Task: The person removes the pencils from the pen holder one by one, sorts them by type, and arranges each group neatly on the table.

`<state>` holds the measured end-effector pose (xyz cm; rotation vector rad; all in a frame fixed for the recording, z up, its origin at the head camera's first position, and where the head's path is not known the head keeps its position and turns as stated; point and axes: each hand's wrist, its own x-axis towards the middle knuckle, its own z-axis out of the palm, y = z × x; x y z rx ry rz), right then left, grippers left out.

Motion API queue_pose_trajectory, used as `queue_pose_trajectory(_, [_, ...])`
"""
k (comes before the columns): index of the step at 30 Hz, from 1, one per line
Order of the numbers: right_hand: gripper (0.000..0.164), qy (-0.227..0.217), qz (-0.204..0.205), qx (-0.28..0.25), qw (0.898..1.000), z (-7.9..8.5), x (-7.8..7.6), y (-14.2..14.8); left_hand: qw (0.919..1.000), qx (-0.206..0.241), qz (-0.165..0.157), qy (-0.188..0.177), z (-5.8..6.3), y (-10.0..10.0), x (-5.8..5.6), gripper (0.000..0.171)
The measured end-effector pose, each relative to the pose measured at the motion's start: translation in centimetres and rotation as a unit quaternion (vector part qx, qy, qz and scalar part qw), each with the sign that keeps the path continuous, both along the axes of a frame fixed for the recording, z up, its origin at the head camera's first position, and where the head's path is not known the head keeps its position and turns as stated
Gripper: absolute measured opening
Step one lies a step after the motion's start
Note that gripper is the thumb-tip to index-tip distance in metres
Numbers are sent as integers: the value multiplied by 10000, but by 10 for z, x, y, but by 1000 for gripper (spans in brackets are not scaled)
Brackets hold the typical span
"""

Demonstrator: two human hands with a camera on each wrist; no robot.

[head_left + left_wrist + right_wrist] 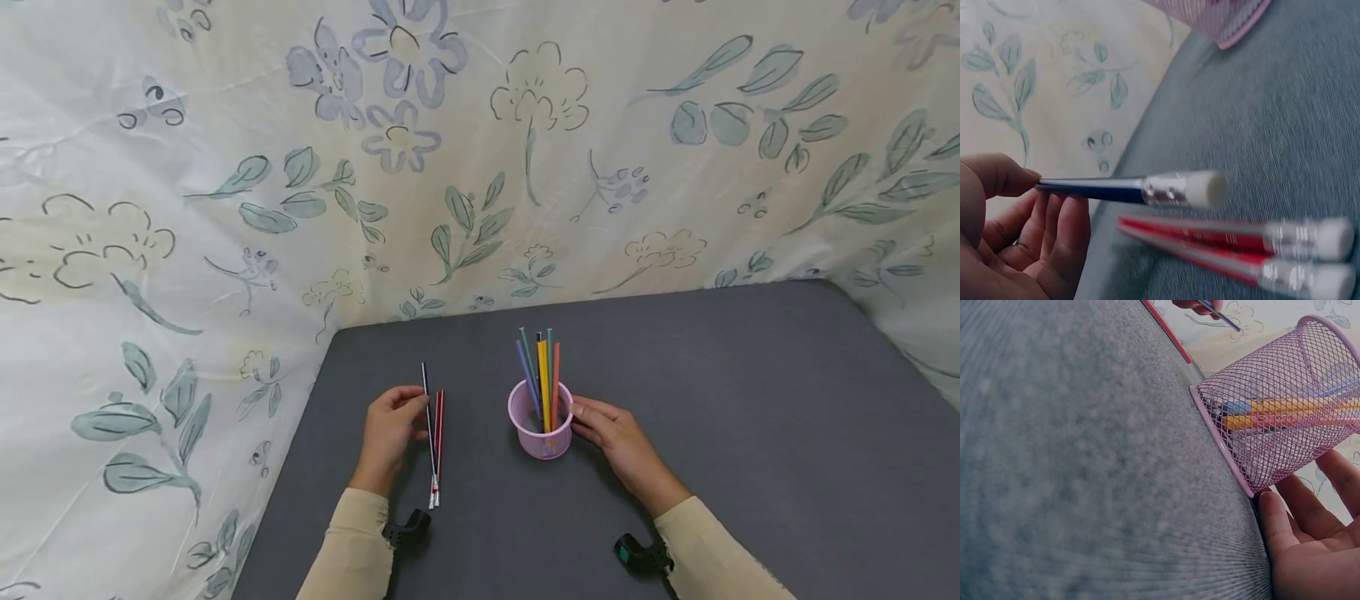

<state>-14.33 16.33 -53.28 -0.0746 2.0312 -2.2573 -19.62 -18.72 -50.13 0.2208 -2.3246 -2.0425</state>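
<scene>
My left hand (388, 433) pinches a blue-handled paintbrush (1097, 190) between thumb and fingertips, its white bristles pointing toward me. Two red-handled paintbrushes (1229, 237) lie side by side on the table just right of that hand, beneath the blue one. A pink mesh pen cup (545, 447) stands upright near the middle of the table. Several pencils and coloured sticks (544, 375) lean inside it, yellow, orange, purple and green among them. At the cup's right side is my right hand (621, 446), its extended fingers touching the mesh wall.
A dark grey cloth covers the table (750, 417). Behind it and on the left hangs a floral-patterned curtain (465, 208), meeting the table's back and left edges. Each wrist carries a black camera mount, one of them the right mount (643, 556).
</scene>
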Motion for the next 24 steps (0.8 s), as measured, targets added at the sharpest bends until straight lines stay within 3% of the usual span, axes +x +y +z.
queue_pose_trajectory(9, [48,-54,35,58,10000,1,1,1,9983,-433,-65,-374,-6,-11,1,20])
queue_pose_trajectory(19, [48,-35,43,38,10000,2,0,1,9925,-1081,25,-570,-6,-14,4,18])
queue_pose_trajectory(24, [48,-25,33,39,10000,2,1,1,9909,-1167,-26,-669,-7,-13,5,18])
